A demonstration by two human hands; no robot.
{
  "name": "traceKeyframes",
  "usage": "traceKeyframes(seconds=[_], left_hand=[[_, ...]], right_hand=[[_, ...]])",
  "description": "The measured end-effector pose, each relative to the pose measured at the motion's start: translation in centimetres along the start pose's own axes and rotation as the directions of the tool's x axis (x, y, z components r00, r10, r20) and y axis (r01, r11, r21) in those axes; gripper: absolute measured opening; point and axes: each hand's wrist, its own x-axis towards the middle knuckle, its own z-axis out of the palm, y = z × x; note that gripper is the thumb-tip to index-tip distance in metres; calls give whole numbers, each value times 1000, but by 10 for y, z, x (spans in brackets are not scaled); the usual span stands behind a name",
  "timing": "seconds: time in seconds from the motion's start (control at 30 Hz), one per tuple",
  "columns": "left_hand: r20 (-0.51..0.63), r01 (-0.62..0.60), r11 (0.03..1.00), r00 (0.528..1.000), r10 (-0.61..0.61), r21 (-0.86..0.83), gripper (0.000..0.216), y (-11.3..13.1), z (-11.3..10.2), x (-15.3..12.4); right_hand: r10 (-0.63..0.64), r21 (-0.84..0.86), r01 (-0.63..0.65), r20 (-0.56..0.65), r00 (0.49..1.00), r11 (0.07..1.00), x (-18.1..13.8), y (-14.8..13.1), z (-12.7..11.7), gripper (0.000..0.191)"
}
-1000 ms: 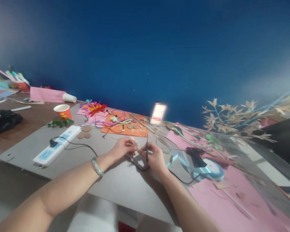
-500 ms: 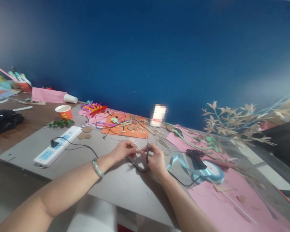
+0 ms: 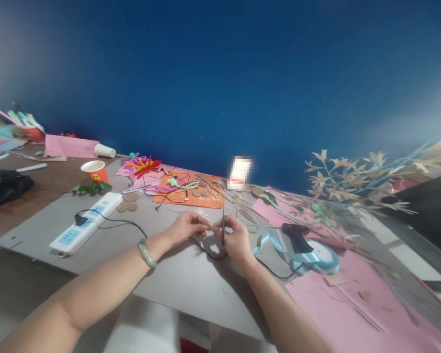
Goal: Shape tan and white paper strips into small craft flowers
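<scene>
My left hand [image 3: 190,228], with a pale green bangle [image 3: 147,253] on its wrist, pinches a thin tan strip [image 3: 208,223] between thumb and fingertips. Close beside it, my right hand [image 3: 238,241] is closed around a slim dark pointed tool [image 3: 223,231] held upright; its exact kind is too blurred to tell. The fingertips of both hands nearly meet at the strip, just above the grey board [image 3: 176,289]. A black cord [image 3: 204,251] runs beneath the hands.
A white power strip [image 3: 88,223] and a red paper cup [image 3: 97,171] stand left. Orange paper [image 3: 183,197] with pipe cleaners lies behind. To the right are a black glue gun [image 3: 297,238], a blue ribbon roll [image 3: 325,256], pink paper [image 3: 353,299] and dried leafy stems [image 3: 338,179].
The whole view has shifted slightly. Both hands stay together in the same place, with only a small shift of the tan strip between the fingertips.
</scene>
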Motion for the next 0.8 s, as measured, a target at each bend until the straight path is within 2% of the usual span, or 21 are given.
traceKeyframes(seconds=[0.27,0.6,0.73,0.8], left_hand=[[1,-38,999,999,38,21,29,3,3,-3],[-69,-36,996,997,30,-85,30,3,5,-3],[-143,-78,991,988,63,-106,28,6,1,-1],[-199,-104,986,977,76,-133,25,8,-3,1]], right_hand=[[23,41,-23,-3,1000,999,0,1,1,9],[83,100,-81,-19,996,992,1,1,-1,11],[68,57,-65,-51,996,996,5,6,-4,15],[50,3,-50,-30,998,999,8,8,-7,18]])
